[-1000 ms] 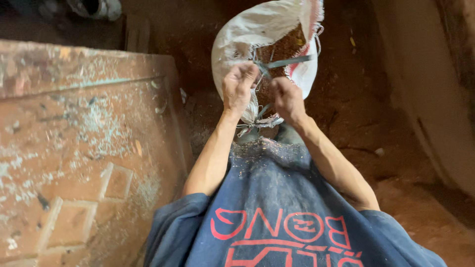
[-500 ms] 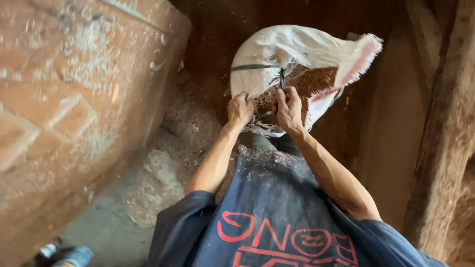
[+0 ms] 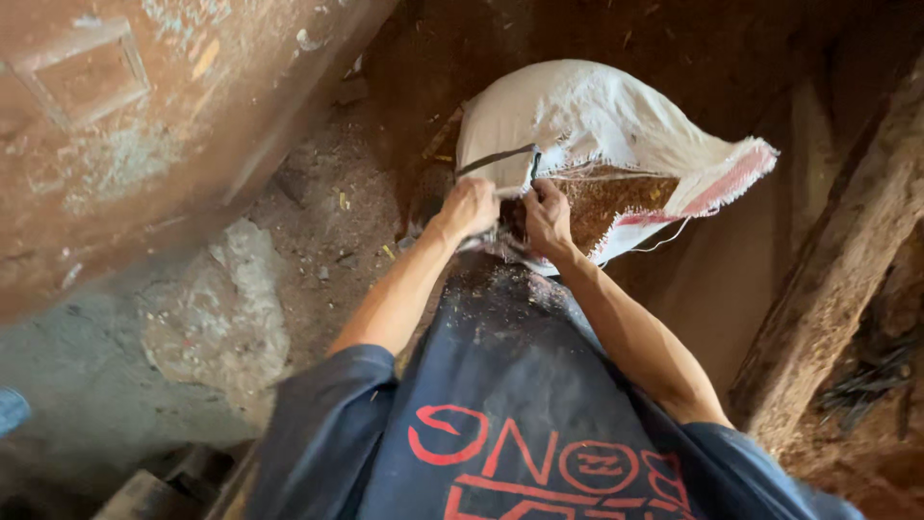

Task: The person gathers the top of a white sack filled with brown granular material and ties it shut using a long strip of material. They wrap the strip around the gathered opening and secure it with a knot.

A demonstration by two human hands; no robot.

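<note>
A white woven sack (image 3: 587, 120) with a red-striped frayed edge lies open in front of me, brown grainy material (image 3: 602, 197) showing in its mouth. My left hand (image 3: 469, 207) and my right hand (image 3: 546, 214) are both closed on the sack's near rim, close together. A dark strap (image 3: 496, 159) runs across the sack just above my hands. My dark blue shirt (image 3: 520, 414), dusted with brown specks, fills the lower middle of the view.
A reddish plastered wall (image 3: 125, 125) rises at the left. Dirt floor with a pale stone patch (image 3: 221, 318) lies beside it. A rough wooden post (image 3: 828, 318) slants at the right. A blue shoe tip (image 3: 12, 409) shows at the far left edge.
The view has swung to the right, so the wall slid left and the post came in. The sack mouth now faces right and lies lower. Both hands keep their grip on its rim.
</note>
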